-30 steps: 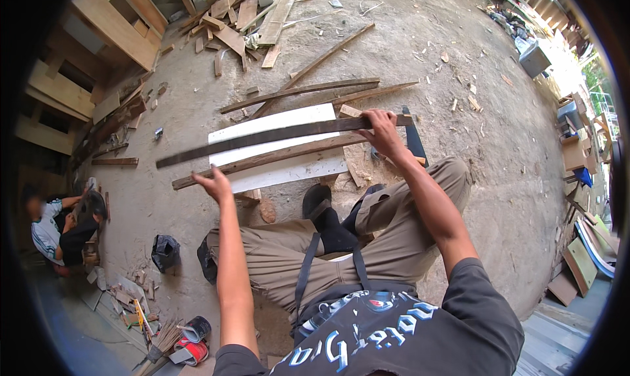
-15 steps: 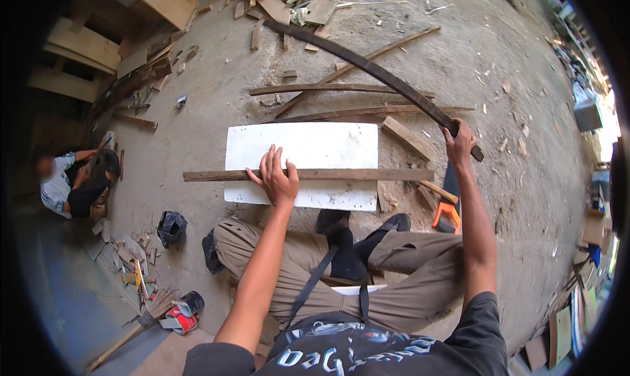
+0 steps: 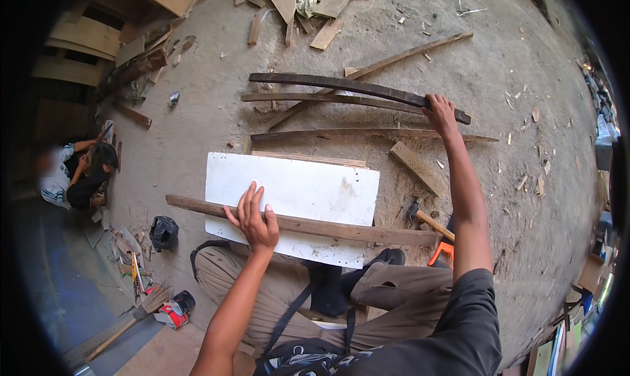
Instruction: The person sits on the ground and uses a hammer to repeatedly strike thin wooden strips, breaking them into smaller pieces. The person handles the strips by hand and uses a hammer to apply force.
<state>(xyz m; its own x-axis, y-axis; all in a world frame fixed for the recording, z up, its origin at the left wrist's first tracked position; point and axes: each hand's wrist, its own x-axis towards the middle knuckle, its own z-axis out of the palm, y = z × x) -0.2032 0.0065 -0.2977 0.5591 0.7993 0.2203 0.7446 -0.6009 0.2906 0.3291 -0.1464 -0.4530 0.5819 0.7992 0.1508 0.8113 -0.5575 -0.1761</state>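
My left hand (image 3: 254, 223) lies with fingers stretched out across a brown wooden strip (image 3: 354, 231), pressing it against a white board (image 3: 308, 189). The strip sits aslant and sticks out past both ends of the board. Farther out, my right hand (image 3: 441, 115) is closed round the right end of a dark wooden strip (image 3: 341, 84). That dark strip is just beyond a thinner strip (image 3: 295, 97) and crosses above a slanting strip (image 3: 420, 50). Another long strip (image 3: 367, 133) lies on the ground between the board and my right hand's strip.
A hammer (image 3: 434, 223) and an orange saw handle (image 3: 443, 250) lie right of the board, below a wood block (image 3: 418, 168). Offcuts (image 3: 279, 1) are heaped at the far side. A person (image 3: 75, 172) sits at the left, beyond a black bag (image 3: 163, 233) and a broom (image 3: 147, 304).
My right hand has swung the dark strip down and away from me, toward the strips on the ground. The brown strip and white board now appear more tilted, with my left hand still on them.
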